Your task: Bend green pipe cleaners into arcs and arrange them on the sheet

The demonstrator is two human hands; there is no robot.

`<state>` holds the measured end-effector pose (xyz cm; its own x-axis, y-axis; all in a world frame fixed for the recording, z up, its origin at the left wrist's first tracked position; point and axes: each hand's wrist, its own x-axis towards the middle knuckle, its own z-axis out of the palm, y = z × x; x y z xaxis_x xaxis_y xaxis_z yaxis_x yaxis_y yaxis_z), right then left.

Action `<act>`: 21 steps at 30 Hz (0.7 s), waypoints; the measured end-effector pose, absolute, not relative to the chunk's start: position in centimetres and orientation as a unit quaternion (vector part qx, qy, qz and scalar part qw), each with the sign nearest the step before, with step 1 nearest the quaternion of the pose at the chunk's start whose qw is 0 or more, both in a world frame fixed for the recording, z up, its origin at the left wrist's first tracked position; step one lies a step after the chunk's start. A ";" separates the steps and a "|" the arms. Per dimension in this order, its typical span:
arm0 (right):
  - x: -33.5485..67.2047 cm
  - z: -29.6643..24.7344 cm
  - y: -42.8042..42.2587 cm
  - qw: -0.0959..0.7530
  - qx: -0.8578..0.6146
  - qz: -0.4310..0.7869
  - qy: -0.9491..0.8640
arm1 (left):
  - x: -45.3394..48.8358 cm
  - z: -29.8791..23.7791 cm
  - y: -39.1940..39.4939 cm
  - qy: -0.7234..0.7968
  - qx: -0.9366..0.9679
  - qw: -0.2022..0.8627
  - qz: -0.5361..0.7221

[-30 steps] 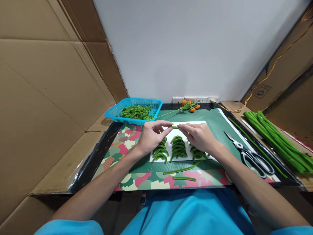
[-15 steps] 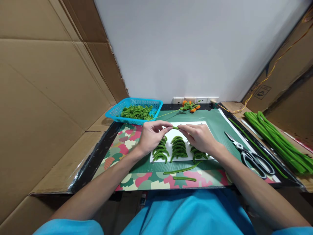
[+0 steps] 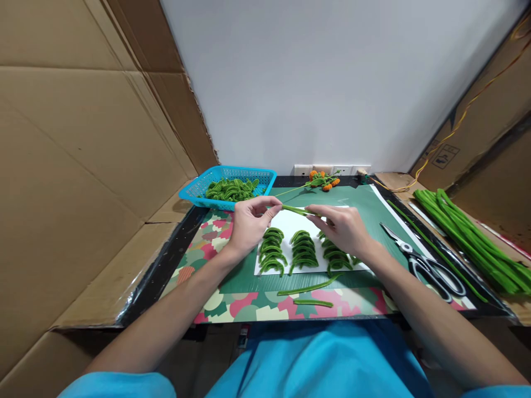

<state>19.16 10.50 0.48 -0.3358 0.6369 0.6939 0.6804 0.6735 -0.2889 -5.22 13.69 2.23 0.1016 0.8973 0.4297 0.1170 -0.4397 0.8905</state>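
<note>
My left hand [image 3: 248, 224] and my right hand [image 3: 343, 228] each pinch one end of a short green pipe-cleaner piece [image 3: 296, 210], stretched between them above the white sheet [image 3: 292, 222]. On the sheet lie three rows of bent green pieces: left [image 3: 271, 251], middle [image 3: 303, 250] and right [image 3: 337, 257], the right row partly under my right wrist. Two loose green lengths [image 3: 309, 287] lie on the mat just in front of the sheet.
A blue basket [image 3: 194, 190] of bent green pieces stands at the back left. Scissors [image 3: 427, 266] lie at the right, beside a bundle of long green stems [image 3: 473, 240]. An orange-and-green flower sprig [image 3: 322, 179] lies by the back wall. Cardboard walls enclose both sides.
My hands have drawn apart, the left moving left and slightly up. The green piece between them now shows as a longer straight length.
</note>
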 end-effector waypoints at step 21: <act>20.2 1.7 11.1 0.638 -0.358 0.290 -0.617 | -5.6 2.7 13.9 0.416 0.551 0.461 0.558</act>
